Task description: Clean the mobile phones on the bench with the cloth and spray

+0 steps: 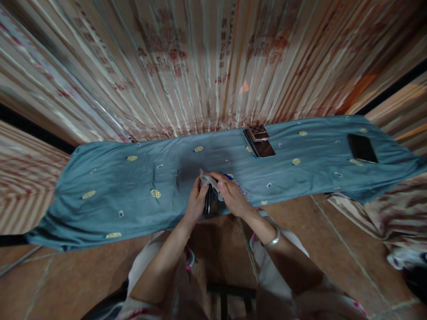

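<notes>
My left hand is closed around the side of a dark, shiny, wallet-like object at the near edge of the covered table. A thin, crumpled grey cloth lies over the far end of this object. My right hand is closed on the cloth, its fingers bent towards my left thumb. Part of the dark object is hidden by the cloth and both hands. Just beyond my right hand, a blue item shows beside clear plastic, partly covered by the hand.
A blue-green patterned cloth covers the long table. Back right of centre, a small checkered brown case rests on dark flat wallet-like items. A black flat item lies far right. A striped curtain hangs behind.
</notes>
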`<state>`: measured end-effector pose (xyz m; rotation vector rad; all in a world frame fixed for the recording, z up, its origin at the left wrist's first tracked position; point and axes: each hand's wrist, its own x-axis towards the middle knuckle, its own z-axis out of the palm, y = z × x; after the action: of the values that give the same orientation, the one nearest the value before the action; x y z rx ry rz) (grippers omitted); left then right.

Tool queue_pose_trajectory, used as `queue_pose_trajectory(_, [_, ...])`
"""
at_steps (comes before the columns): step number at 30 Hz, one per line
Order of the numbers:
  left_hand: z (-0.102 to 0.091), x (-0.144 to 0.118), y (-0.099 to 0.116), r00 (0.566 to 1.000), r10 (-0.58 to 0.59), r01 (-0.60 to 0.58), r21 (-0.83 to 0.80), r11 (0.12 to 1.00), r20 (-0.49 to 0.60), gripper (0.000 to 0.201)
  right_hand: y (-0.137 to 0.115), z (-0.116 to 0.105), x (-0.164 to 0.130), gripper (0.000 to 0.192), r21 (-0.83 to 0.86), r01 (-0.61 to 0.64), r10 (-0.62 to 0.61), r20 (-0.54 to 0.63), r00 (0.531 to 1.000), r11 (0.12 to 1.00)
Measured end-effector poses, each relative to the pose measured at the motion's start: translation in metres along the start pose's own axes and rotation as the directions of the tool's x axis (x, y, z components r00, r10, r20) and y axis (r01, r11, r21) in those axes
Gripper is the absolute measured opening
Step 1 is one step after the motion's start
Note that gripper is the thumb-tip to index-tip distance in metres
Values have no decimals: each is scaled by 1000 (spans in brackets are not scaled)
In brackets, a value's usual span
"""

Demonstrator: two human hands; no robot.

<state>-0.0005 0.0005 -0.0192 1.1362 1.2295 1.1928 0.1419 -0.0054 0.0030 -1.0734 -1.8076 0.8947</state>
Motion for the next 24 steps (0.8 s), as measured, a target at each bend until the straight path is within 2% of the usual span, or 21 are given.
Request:
queue_pose_trajectory(4, [-1,-3,4,999,-24,23,-26,999,-42,46,6,0,0,59,42,-71,72,-19,997,997])
queue_pose_trajectory(7, [-2,-3,7,997,-34,31,-47,998,-73,44,7,4,-1,63,142,-140,146,-30,989,980])
queue_pose_trajectory(12, [-6,0,8,991,24,-25,-4,1000,-134,49,8,15,-4,67,224,-214,223,-14,975,951])
queue_pose_trajectory(16, [-10,4,7,981,60,-52,48,997,-182,50,10,25,-9,65,136,-180,177,28,984,974])
queue_pose_trajectory(20, [-10,4,8,981,-19,21,10,1000,-191,47,12,30,-13,61,6,-83,82,47,995,997])
queue_pose_trajectory(24, [-9,5,8,981,-32,34,9,999,-189,51,12,29,-15,60,-36,-55,56,41,998,998])
